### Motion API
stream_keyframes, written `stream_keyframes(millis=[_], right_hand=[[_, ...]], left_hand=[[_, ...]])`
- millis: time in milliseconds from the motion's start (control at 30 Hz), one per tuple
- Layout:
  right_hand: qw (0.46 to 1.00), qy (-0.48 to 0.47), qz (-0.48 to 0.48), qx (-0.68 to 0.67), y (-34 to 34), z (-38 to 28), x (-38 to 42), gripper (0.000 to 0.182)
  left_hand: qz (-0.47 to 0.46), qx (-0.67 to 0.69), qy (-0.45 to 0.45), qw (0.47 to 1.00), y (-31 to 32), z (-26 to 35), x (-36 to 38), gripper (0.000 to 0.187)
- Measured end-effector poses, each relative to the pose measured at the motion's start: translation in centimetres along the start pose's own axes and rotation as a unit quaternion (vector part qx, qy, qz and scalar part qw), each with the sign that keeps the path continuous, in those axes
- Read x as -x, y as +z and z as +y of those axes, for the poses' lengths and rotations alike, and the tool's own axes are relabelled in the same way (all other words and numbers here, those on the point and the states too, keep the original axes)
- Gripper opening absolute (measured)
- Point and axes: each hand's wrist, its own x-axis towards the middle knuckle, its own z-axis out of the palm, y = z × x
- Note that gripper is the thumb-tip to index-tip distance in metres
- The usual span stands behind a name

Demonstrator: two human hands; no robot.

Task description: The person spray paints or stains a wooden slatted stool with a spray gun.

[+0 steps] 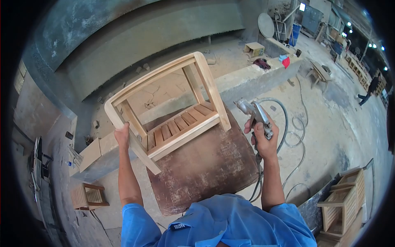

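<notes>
A light wooden chair frame (185, 133) with a slatted seat stands tilted on a worn brown board (205, 168) in front of me. My left hand (122, 135) is closed round the frame's left leg. In my right hand (265, 138), held to the right of the chair, is a metal spray gun (255, 113); its nozzle end points up and to the left, apart from the wood. A grey hose (282, 109) loops behind that hand, and dark hoses hang below it.
A low concrete ledge (247, 84) runs behind the chair, with cloths and a box beyond. Slatted wooden pieces stand at lower left (88, 196) and lower right (343, 201). Hose coils (302, 123) lie on the floor at right. A person (370, 88) walks far right.
</notes>
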Motion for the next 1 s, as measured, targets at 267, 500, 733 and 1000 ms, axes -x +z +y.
stream_keyframes(millis=[267,500,733,1000], right_hand=[[0.999,0.039,-0.017,0.018,-1.3,0.3,0.8,0.065],[0.972,0.181,-0.015,0.146,-6.0,6.9,9.5,0.050],[0.971,0.208,0.040,0.113,-6.2,10.0,14.5,0.050],[0.985,0.161,0.037,0.053,-3.1,9.1,11.9,0.049]], left_hand=[[-0.010,-0.039,-0.014,0.999,-0.6,1.2,0.0,0.044],[-0.007,-0.098,-0.042,0.994,-1.2,0.7,-2.2,0.059],[-0.091,-0.137,-0.194,0.967,-2.9,1.7,-4.3,0.088],[-0.102,-0.219,-0.233,0.942,-3.3,3.0,-5.2,0.099]])
